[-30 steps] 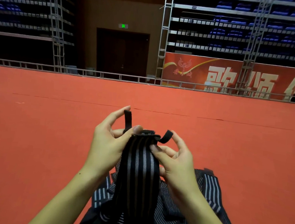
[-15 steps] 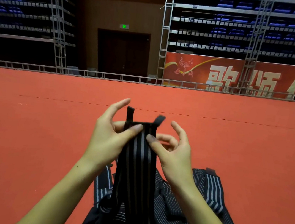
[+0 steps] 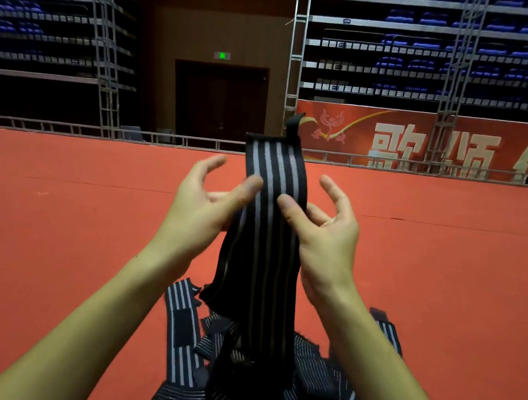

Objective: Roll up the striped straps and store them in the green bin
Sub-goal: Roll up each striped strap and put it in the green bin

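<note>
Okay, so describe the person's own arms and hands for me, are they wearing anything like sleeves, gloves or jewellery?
Both forearms are bare as far as the frame shows; no sleeve edge is visible. The left hand and the right hand have no gloves, and no rings, watch or wristband can be seen. The nails look short and unpainted. No markings or tape show on either arm.

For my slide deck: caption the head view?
Both hands pinch a striped strap upright above the strap pile.

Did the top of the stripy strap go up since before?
Yes. The strap's top end rose from below the metal railing to above it.
</note>
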A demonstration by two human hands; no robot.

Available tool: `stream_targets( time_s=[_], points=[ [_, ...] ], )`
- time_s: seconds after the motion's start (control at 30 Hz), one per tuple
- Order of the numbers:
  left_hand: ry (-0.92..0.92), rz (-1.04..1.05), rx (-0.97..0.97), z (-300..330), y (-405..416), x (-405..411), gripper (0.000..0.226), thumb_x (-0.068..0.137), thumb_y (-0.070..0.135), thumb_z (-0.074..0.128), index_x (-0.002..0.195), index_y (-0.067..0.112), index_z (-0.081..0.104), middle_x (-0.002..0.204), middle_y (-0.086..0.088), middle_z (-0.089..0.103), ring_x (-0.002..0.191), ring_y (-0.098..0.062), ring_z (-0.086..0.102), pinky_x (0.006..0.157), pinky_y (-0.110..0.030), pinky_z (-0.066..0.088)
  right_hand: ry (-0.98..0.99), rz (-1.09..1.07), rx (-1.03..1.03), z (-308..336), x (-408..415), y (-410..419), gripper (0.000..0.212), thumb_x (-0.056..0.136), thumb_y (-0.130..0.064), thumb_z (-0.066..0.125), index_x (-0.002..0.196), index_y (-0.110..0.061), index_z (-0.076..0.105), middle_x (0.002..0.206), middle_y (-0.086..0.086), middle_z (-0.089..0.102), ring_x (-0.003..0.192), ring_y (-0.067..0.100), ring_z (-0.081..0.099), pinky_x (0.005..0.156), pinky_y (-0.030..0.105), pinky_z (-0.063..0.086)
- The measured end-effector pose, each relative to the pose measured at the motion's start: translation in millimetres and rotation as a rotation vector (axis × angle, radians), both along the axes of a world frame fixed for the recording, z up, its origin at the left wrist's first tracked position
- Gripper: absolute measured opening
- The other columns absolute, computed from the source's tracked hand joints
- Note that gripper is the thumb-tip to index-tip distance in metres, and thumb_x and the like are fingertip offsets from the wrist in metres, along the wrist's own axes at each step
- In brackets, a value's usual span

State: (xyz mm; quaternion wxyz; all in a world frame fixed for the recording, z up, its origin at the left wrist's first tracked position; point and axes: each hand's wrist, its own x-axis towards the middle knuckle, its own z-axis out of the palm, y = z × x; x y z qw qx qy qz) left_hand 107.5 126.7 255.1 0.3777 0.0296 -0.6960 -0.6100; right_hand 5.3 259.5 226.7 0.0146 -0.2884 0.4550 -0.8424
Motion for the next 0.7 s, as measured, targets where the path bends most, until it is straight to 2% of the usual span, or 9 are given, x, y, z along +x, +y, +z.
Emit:
stream_targets(
  time_s=[0.13, 0.27, 0.3, 0.4, 0.43, 0.53, 0.57, 0.63, 0.7],
  points=[
    [-0.063, -0.121, -0.007, -48, 8, 13, 0.078, 0.089, 0.03, 0.074, 0.158, 0.027, 0.038, 0.101, -0.014, 0.083, 0.097, -0.027, 0.082, 0.082, -0.03, 0.065, -0.018, -0.056, -0.042, 16, -4, 5, 0.076, 0.089, -0.006, 0.086, 0.154, -0.02, 0.048, 0.09, 0.002, 0.081, 0.093, 0.022, 0.082, 0.083, 0.04, 0.066],
    [-0.114, -0.131, -0.088, -92, 4, 25, 0.085, 0.087, 0.02, 0.082, 0.159, 0.032, 0.036, 0.105, -0.01, 0.084, 0.101, -0.029, 0.081, 0.091, -0.039, 0.064, 0.013, -0.093, -0.047, 30, -11, 10, 0.081, 0.09, -0.007, 0.086, 0.158, -0.019, 0.043, 0.097, 0.004, 0.079, 0.093, 0.023, 0.082, 0.085, 0.042, 0.066],
    [-0.134, -0.115, -0.134, -102, 3, 27, 0.087, 0.088, 0.019, 0.083, 0.159, 0.034, 0.036, 0.106, -0.006, 0.084, 0.102, -0.026, 0.081, 0.093, -0.039, 0.063, 0.033, -0.108, -0.039, 33, -12, 10, 0.081, 0.09, -0.007, 0.086, 0.158, -0.019, 0.043, 0.099, 0.006, 0.079, 0.093, 0.023, 0.082, 0.086, 0.043, 0.066],
    [-0.177, -0.065, -0.266, -122, 1, 30, 0.092, 0.088, 0.013, 0.087, 0.158, 0.04, 0.034, 0.105, 0.005, 0.084, 0.099, -0.012, 0.08, 0.093, -0.023, 0.056, 0.073, -0.129, -0.04, 41, -14, 9, 0.08, 0.09, -0.006, 0.085, 0.157, -0.02, 0.042, 0.094, 0.006, 0.081, 0.092, 0.024, 0.082, 0.087, 0.044, 0.067],
    [-0.185, -0.051, -0.299, -126, -1, 30, 0.093, 0.088, 0.012, 0.087, 0.158, 0.041, 0.033, 0.105, 0.009, 0.084, 0.099, -0.008, 0.079, 0.093, -0.022, 0.054, 0.081, -0.133, -0.038, 43, -14, 8, 0.08, 0.09, -0.005, 0.085, 0.156, -0.02, 0.043, 0.092, 0.004, 0.081, 0.091, 0.023, 0.082, 0.086, 0.043, 0.067],
    [-0.218, 0.083, -0.449, -136, -12, 26, 0.098, 0.088, 0.024, 0.089, 0.161, 0.049, 0.029, 0.106, 0.025, 0.08, 0.102, -0.003, 0.077, 0.099, -0.035, 0.056, 0.102, -0.137, -0.035, 48, -16, 5, 0.08, 0.091, -0.006, 0.085, 0.156, -0.02, 0.042, 0.083, -0.005, 0.082, 0.089, 0.02, 0.082, 0.081, 0.035, 0.066],
    [-0.236, 0.153, -0.513, -137, -16, 24, 0.1, 0.086, 0.032, 0.09, 0.161, 0.052, 0.026, 0.105, 0.031, 0.078, 0.098, -0.005, 0.078, 0.096, -0.039, 0.057, 0.109, -0.139, -0.038, 50, -17, 4, 0.079, 0.091, -0.006, 0.085, 0.156, -0.019, 0.041, 0.081, -0.011, 0.082, 0.088, 0.018, 0.082, 0.078, 0.032, 0.065],
    [-0.257, 0.259, -0.576, -138, -22, 22, 0.103, 0.084, 0.044, 0.088, 0.161, 0.057, 0.022, 0.103, 0.041, 0.074, 0.087, -0.009, 0.078, 0.087, -0.04, 0.06, 0.113, -0.152, -0.049, 53, -19, 0, 0.078, 0.091, -0.005, 0.084, 0.156, -0.018, 0.042, 0.079, -0.015, 0.08, 0.087, 0.016, 0.082, 0.075, 0.028, 0.063],
    [-0.249, 0.314, -0.573, -140, -29, 21, 0.104, 0.084, 0.048, 0.087, 0.162, 0.057, 0.02, 0.101, 0.046, 0.071, 0.085, -0.009, 0.077, 0.083, -0.034, 0.059, 0.109, -0.164, -0.067, 57, -22, -3, 0.077, 0.091, -0.005, 0.085, 0.155, -0.017, 0.043, 0.079, -0.006, 0.081, 0.087, 0.017, 0.082, 0.075, 0.027, 0.063]
  ],
)
